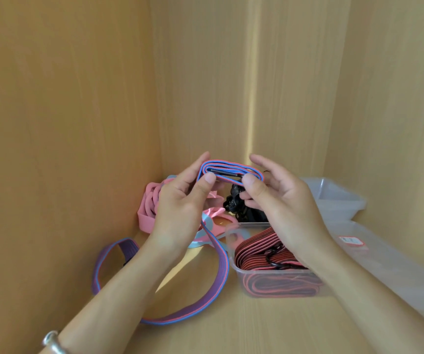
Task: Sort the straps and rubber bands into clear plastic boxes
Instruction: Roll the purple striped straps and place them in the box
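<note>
My left fingers [207,183] and right fingers [250,183] pinch a folded striped strap [231,166]. Below them is a clear box [282,271] of red-black straps [262,247]. A black bundle [234,200] behind is half hidden.

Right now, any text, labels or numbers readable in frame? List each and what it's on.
Sticker, white with a red border, on the flat clear plastic piece at right: faint marks, too blurred to read.
Nothing else legible: no print shows on the striped strap, the red-black straps or their clear box.
</note>
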A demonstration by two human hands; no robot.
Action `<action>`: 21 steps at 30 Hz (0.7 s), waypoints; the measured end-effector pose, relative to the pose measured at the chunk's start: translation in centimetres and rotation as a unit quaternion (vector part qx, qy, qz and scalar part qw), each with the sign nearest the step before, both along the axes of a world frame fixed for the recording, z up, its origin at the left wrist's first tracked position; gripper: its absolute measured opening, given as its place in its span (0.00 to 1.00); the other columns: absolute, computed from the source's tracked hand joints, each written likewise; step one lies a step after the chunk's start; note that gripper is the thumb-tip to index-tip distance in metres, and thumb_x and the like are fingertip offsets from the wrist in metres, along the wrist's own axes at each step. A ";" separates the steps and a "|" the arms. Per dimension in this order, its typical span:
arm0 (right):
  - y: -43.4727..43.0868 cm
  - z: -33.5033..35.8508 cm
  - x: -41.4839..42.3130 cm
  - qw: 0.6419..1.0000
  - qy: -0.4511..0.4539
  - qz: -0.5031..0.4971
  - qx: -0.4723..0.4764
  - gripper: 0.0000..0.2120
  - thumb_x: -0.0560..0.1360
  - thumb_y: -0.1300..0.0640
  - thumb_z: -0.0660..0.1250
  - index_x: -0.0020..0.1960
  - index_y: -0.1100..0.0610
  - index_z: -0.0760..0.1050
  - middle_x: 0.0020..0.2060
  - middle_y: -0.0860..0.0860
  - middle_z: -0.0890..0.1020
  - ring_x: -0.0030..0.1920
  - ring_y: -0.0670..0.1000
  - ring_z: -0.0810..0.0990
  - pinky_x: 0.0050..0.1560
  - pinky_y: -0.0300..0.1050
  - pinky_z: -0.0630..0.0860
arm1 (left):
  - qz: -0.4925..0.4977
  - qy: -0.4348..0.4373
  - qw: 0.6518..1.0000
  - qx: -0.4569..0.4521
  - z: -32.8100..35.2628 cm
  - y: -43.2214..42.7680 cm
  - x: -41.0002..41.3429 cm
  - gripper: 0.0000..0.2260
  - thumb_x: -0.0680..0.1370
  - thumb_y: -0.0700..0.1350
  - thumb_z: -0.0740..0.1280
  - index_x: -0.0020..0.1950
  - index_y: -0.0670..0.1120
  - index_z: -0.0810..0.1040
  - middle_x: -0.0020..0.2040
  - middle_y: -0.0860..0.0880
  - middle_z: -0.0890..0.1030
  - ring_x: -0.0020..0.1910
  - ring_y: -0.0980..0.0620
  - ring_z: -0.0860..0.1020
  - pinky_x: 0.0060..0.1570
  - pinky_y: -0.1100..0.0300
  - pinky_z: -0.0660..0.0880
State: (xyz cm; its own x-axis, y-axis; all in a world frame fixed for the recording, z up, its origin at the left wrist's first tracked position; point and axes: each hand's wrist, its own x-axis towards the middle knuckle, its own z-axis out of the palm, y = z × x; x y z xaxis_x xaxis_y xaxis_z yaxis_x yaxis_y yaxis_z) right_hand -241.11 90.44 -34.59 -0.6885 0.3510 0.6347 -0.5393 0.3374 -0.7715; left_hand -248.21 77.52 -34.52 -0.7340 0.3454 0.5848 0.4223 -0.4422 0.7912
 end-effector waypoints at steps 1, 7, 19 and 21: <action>0.0 -0.2 -0.1 0.999 -0.003 -0.006 0.034 0.12 0.74 0.49 0.70 0.55 0.38 0.74 0.43 0.41 0.84 0.45 0.42 0.83 0.52 0.43 0.79 | -0.002 -0.009 1.000 0.006 0.1 -0.1 0.0 0.15 0.80 0.40 0.62 0.64 0.53 0.73 0.46 0.50 0.83 0.37 0.59 0.80 0.30 0.68 0.75; -0.1 -0.5 0.0 0.995 -0.042 -0.003 0.088 0.15 0.75 0.56 0.71 0.59 0.41 0.78 0.47 0.38 0.85 0.51 0.40 0.83 0.61 0.47 0.77 | -0.006 -0.056 0.997 0.052 0.0 -0.2 -0.3 0.06 0.79 0.39 0.64 0.54 0.47 0.73 0.46 0.42 0.84 0.43 0.46 0.82 0.31 0.64 0.76; -0.6 -0.5 -0.1 0.999 -0.049 -0.002 0.016 0.09 0.72 0.62 0.73 0.47 0.50 0.80 0.38 0.46 0.86 0.40 0.44 0.85 0.46 0.40 0.80 | -0.034 -0.029 0.998 0.053 -0.6 0.6 0.1 0.11 0.71 0.44 0.67 0.52 0.48 0.80 0.47 0.50 0.85 0.43 0.53 0.82 0.40 0.61 0.77; -0.7 -0.3 -0.2 0.998 -0.051 0.007 -0.022 0.09 0.71 0.61 0.74 0.48 0.53 0.78 0.37 0.49 0.86 0.39 0.46 0.85 0.43 0.43 0.82 | -0.040 -0.013 0.998 0.035 -0.7 0.7 0.1 0.14 0.71 0.46 0.66 0.56 0.49 0.80 0.53 0.49 0.84 0.51 0.52 0.81 0.49 0.60 0.77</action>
